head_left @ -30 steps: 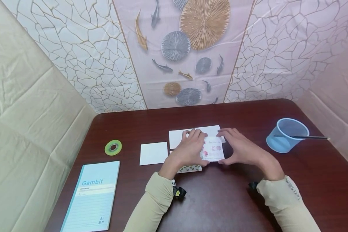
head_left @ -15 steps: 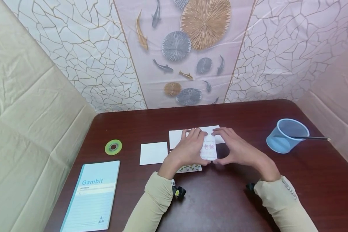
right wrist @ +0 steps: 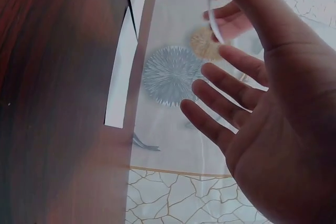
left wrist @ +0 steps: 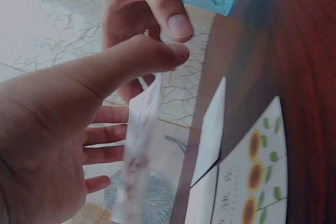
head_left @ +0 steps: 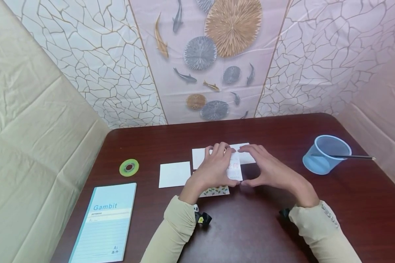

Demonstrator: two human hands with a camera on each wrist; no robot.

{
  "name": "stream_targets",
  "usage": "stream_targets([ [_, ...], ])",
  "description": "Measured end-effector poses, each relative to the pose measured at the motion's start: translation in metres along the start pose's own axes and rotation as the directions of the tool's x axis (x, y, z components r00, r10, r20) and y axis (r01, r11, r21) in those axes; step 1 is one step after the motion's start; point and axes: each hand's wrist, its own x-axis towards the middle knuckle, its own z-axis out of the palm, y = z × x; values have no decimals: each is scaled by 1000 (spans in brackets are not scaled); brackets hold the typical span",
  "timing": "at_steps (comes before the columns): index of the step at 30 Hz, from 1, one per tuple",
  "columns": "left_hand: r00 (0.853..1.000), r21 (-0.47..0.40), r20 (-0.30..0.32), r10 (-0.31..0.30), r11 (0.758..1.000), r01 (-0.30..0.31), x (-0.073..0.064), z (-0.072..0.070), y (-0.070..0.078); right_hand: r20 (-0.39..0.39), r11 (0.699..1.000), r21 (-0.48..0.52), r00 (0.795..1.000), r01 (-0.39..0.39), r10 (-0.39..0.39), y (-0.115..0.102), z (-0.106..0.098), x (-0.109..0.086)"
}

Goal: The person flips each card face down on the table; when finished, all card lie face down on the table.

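A small white card with pink printed characters point(head_left: 236, 168) is up between my hands over the middle of the table. My left hand point(head_left: 214, 168) holds it, thumb at the near edge and fingers at the far edge, covering its left part. In the left wrist view the card point(left wrist: 137, 145) stands on edge beside the left fingers. My right hand point(head_left: 273, 168) curves loosely by the card's right side, thumb tip close to its near corner. In the right wrist view the fingers point(right wrist: 226, 87) are spread, with the card's edge point(right wrist: 214, 22) beyond them.
White cards point(head_left: 174, 174) lie left of and behind the hands. A card with sunflowers and leaves point(left wrist: 257, 177) lies beneath the left hand. Farther left are a green tape roll point(head_left: 129, 167) and a notebook point(head_left: 103, 223). At right a blue mesh cup point(head_left: 320, 157) lies tipped, holding a pencil point(head_left: 355, 157).
The card has shifted left and turned, so less of its face shows beside the left hand. My right hand has moved left, closer to the left hand.
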Motion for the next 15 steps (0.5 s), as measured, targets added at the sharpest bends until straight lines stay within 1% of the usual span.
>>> stream_targets([
  [3, 998, -117, -59, -15, 993, 8, -1, -4, -2, 15, 999, 40, 999, -30, 29, 0, 2, -1],
  [4, 997, -169, -73, -13, 986, 0, -2, -5, -3, 22, 998, 49, 999, -33, 32, 0, 3, -1],
  [5, 996, -231, -87, -6, 973, -14, -2, -6, -3, 33, 998, 57, 999, -37, 35, -1, 4, -2],
  [7, 994, -362, -107, 12, 931, -50, -2, -9, -3, 50, 996, 76, 998, -36, 32, -1, 6, -1],
  [9, 991, -481, -127, 32, 872, -90, -3, -11, -5, 54, 996, 87, 998, -28, 23, -2, 8, -1],
  [11, 989, -578, -142, 45, 807, -120, -3, -14, -6, 53, 995, 94, 998, -25, 20, -2, 9, 0],
  [12, 988, -613, -144, 47, 780, -127, -3, -16, -7, 53, 995, 98, 998, -25, 20, -1, 9, 0],
  [13, 988, -639, -144, 48, 758, -130, -3, -17, -7, 53, 995, 96, 998, -27, 22, -1, 9, 0],
  [14, 988, -659, -143, 51, 740, -133, -3, -18, -8, 53, 995, 92, 998, -32, 27, 0, 8, 1],
  [15, 989, -672, -137, 50, 729, -129, -3, -19, -9, 57, 995, 89, 998, -36, 31, 1, 8, 1],
])
